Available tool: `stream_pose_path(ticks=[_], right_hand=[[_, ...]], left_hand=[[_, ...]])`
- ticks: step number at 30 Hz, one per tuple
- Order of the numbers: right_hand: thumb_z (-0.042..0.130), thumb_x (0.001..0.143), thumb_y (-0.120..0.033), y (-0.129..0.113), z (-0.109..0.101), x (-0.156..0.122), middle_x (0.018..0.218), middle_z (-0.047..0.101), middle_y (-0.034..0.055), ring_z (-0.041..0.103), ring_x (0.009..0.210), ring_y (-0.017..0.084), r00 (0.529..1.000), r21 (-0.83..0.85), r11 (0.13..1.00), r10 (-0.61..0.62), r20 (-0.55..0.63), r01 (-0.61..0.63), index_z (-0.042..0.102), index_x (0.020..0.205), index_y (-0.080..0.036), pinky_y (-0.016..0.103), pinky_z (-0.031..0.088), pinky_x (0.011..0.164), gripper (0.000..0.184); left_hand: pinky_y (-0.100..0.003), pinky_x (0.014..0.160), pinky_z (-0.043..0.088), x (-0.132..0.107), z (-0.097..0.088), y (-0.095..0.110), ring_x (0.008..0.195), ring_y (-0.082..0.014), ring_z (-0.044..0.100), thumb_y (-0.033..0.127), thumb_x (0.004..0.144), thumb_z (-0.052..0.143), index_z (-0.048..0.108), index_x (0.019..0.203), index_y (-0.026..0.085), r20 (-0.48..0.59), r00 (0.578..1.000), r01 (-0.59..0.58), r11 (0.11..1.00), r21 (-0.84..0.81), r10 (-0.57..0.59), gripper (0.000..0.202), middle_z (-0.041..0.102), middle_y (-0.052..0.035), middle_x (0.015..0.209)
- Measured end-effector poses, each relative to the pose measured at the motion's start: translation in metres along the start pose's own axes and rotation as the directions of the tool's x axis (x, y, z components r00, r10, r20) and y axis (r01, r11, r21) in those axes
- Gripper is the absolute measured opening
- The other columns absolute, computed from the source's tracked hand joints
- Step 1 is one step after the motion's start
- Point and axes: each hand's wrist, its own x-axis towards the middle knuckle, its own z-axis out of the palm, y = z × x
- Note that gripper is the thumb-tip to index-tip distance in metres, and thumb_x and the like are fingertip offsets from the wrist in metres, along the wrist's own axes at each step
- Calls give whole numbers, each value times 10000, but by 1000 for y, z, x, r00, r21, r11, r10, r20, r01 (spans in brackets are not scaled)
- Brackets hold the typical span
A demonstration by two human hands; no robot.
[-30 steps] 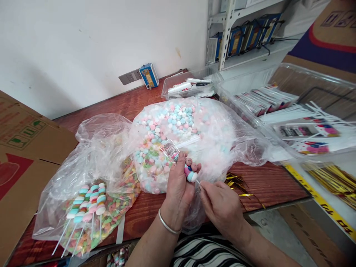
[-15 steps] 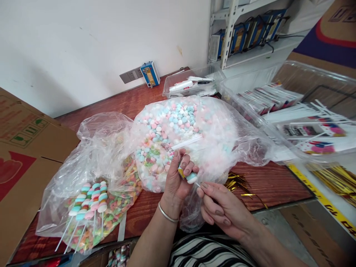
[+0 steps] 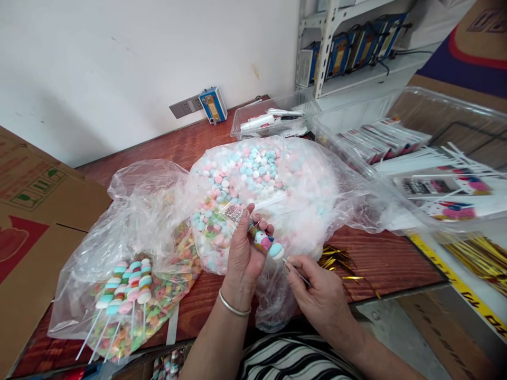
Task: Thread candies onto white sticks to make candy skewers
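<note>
My left hand [image 3: 245, 243], with a silver bangle on its wrist, is closed around a small clear printed candy bag [image 3: 263, 240]. The bag's other end sticks out past my thumb. At the bag's lower end a blue and white marshmallow [image 3: 276, 250] shows on a stick. My right hand [image 3: 317, 290] pinches that stick just below the marshmallow. How much of the marshmallow skewer sits inside the bag is hidden by my left fingers. Behind both hands lies a large clear sack of pastel marshmallows [image 3: 257, 163], with white sticks [image 3: 273, 200] on top.
Several marshmallow skewers [image 3: 127, 287] lie on a bag of gummy rings [image 3: 166, 301] at left. Gold twist ties [image 3: 336, 261] are by the table's front edge. Clear bins [image 3: 368, 174] with printed bags and sticks stand right; a cardboard box [image 3: 51, 206] stands left.
My left hand has turned and shifted slightly left, showing more of the bag's print. My right hand still pinches the stick, its fingers more curled.
</note>
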Motion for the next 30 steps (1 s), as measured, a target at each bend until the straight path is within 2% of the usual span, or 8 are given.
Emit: stream_pose_path(ticks=[4,7,10,15,18,21,25,30], right_hand=[[496,942,-159,0,5,1,603,624,7,550,525,152,970,-154,965,-226,-87,211,623,863,-174,283,396,558,150],[491,945,-136,2,6,2,610,638,12,558,523,152,956,-199,949,-269,-114,243,624,909,-167,290,404,570,141],[486,950,-148,4,2,1,644,652,13,583,557,151,966,-181,963,-226,-126,202,602,920,-180,278,429,583,124],[518,934,-161,6,-1,-3,733,691,28,628,632,161,981,-72,988,-146,-125,138,589,966,-187,270,469,607,82],[523,925,-171,6,0,-6,759,702,26,651,657,168,991,22,996,-79,-110,82,594,967,-204,271,492,624,89],[521,923,-206,5,1,-7,777,707,20,671,670,171,995,165,984,78,-63,-67,597,941,-221,262,501,610,79],[527,927,-265,1,1,-7,777,694,17,660,664,170,972,315,922,237,3,-226,603,920,-224,256,495,605,87],[499,949,-353,-2,-2,-7,663,605,-2,528,549,142,947,410,854,299,112,-319,610,895,-218,243,386,489,183]], left_hand=[[-170,563,466,-7,4,-11,473,-18,443,223,899,619,592,868,154,-24,999,39,999,-26,-40,79,464,74,643],[-200,594,498,-12,4,-20,499,-44,489,312,886,638,597,881,162,-9,996,89,996,-10,-89,155,497,58,639],[-273,717,551,-7,2,-14,654,-104,613,353,894,614,616,915,152,-14,999,49,999,-12,-49,202,598,4,741],[-267,759,566,5,0,6,678,-94,642,173,912,570,636,902,132,-3,999,-34,999,17,34,78,629,3,773],[-278,775,581,6,3,10,648,-86,651,170,904,591,622,815,136,-111,993,-42,999,3,42,99,634,15,721],[-349,869,576,4,4,9,726,-109,686,132,886,610,628,825,142,-181,978,-110,994,-24,104,64,677,4,748],[-351,906,561,0,6,6,796,-116,690,78,872,603,644,834,139,-185,963,-200,980,-17,194,83,705,-15,818],[-268,795,562,-9,9,-3,742,-104,651,192,900,601,648,845,134,-83,989,-120,993,12,120,93,650,-24,825]])
